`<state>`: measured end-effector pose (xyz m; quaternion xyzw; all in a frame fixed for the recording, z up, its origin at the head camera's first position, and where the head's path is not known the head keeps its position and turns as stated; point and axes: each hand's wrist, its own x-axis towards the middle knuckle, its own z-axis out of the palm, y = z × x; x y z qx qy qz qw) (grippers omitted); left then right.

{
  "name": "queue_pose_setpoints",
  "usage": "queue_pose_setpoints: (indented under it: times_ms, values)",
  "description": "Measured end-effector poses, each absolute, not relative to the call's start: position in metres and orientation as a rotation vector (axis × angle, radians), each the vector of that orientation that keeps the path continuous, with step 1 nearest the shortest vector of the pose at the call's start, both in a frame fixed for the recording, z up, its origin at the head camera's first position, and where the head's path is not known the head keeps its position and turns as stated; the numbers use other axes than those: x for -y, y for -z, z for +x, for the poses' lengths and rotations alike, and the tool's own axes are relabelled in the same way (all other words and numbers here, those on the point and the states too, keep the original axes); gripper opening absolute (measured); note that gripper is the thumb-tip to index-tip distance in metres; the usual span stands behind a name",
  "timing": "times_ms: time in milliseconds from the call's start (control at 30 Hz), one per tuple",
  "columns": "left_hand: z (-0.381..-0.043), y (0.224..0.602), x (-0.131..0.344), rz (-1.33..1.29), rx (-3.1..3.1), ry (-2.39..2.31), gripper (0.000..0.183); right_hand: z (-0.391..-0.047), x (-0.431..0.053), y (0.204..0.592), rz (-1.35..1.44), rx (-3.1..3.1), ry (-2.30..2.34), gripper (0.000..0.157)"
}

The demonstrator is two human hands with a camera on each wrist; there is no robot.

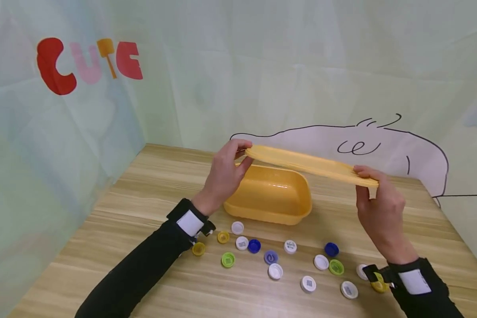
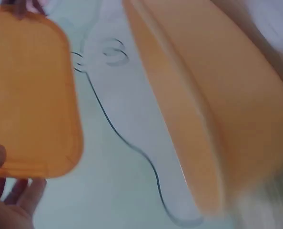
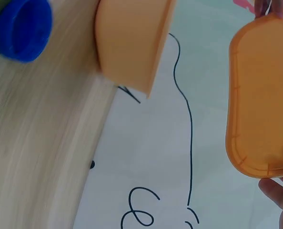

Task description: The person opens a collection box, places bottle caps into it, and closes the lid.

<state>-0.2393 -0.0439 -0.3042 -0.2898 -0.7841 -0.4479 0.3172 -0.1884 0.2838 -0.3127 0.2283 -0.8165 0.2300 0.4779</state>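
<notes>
Both hands hold up an orange-yellow plastic lid [image 1: 302,160] by its two short ends, tilted down toward the right in the head view. My left hand [image 1: 226,174] pinches its left end between thumb and fingers. The other end is gripped by my right hand [image 1: 381,212], thumb below and fingers on top. Under and behind the lid, a matching orange-yellow box [image 1: 268,194] stands uncovered on the table, its far left part hidden by the left hand. In the left wrist view the lid's flat face [image 2: 32,95] shows, with a raised rim.
Several bottle caps lie scattered in front of the box, among them a green cap [image 1: 228,259], a dark blue cap [image 1: 331,249] and a white cap [image 1: 308,284]. A yellow cap [image 1: 379,283] is partly under the right wrist. A printed cloth backdrop [image 1: 302,79] rises behind the wooden table [image 1: 143,185].
</notes>
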Motion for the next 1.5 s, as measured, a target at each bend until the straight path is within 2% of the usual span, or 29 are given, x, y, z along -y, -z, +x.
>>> queue_pose_setpoints:
  times_ms: [233, 467, 567, 767, 1000, 1167, 1333, 1400, 1500]
  values:
    - [-0.241, 0.289, 0.010, -0.580, 2.009, 1.636, 0.033, -0.187, -0.302, 0.314, 0.501, 1.973, -0.556, 0.030]
    - [-0.237, 0.290, -0.019, -0.672, 2.051, 1.698, 0.019, -0.176, -0.336, 0.307, 0.415, 2.032, -0.555, 0.031]
    - [-0.232, 0.290, -0.033, -0.724, 2.034, 1.789, 0.019, -0.169, -0.348, 0.303, 0.329, 2.002, -0.567, 0.029]
    - [-0.220, 0.289, -0.059, -0.779, 1.999, 1.998, 0.030, -0.159, -0.366, 0.291, 0.112, 1.909, -0.584, 0.032]
    - [-0.213, 0.292, -0.077, -0.977, 2.111, 1.944, 0.053, -0.154, -0.384, 0.281, -0.120, 2.007, -0.666, 0.044]
    - [-0.211, 0.295, -0.093, -1.033, 2.190, 1.868, 0.066, -0.154, -0.400, 0.287, -0.260, 2.080, -0.715, 0.046]
    - [-0.206, 0.307, -0.111, -0.971, 2.345, 1.936, 0.074, -0.149, -0.414, 0.297, -0.370, 2.235, -0.639, 0.045]
    - [-0.205, 0.309, -0.118, -0.905, 2.431, 1.933, 0.076, -0.148, -0.420, 0.297, -0.406, 2.363, -0.602, 0.050]
    - [-0.205, 0.309, -0.128, -0.886, 2.531, 1.866, 0.073, -0.150, -0.433, 0.293, -0.448, 2.606, -0.539, 0.065]
